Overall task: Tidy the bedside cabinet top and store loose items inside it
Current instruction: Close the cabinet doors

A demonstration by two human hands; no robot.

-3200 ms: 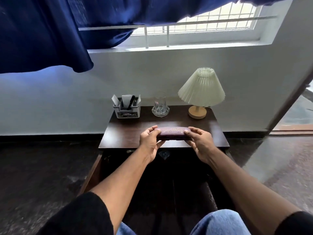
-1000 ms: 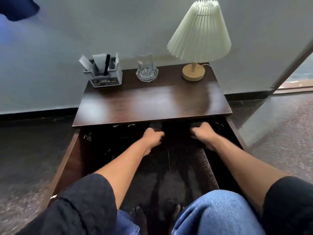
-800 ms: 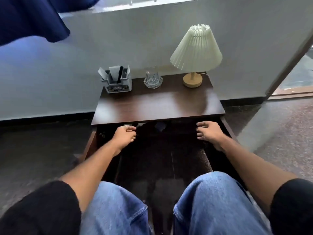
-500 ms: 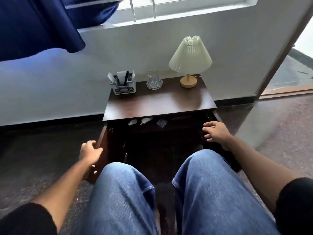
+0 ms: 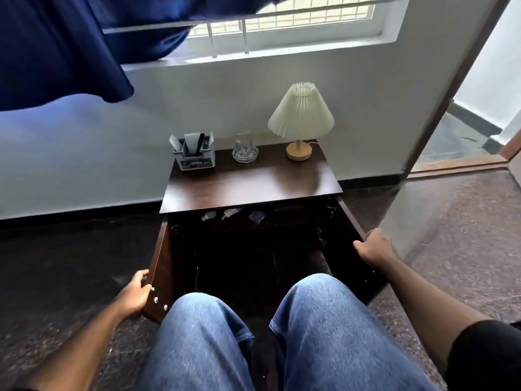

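The dark wooden bedside cabinet [image 5: 251, 184] stands against the wall with both doors swung open toward me. My left hand [image 5: 134, 293] grips the outer edge of the left door [image 5: 158, 273]. My right hand [image 5: 373, 248] holds the top edge of the right door [image 5: 351, 221]. On the top stand a grey organiser box [image 5: 196, 160] with pens and cards, a glass [image 5: 244, 148] on a coaster, and a pleated lamp [image 5: 300, 119]. Small pale items [image 5: 229, 214] lie on the shelf inside; the deeper interior is too dark to read.
My knees in blue jeans [image 5: 282, 334] fill the foreground in front of the cabinet. A blue curtain [image 5: 56, 49] hangs at upper left below the window. An open doorway [image 5: 465, 131] lies to the right. Speckled floor surrounds the cabinet.
I put the maroon case inside the cabinet and drew both hands out. The hands moved apart onto the two open doors, and my view pulled back and up.
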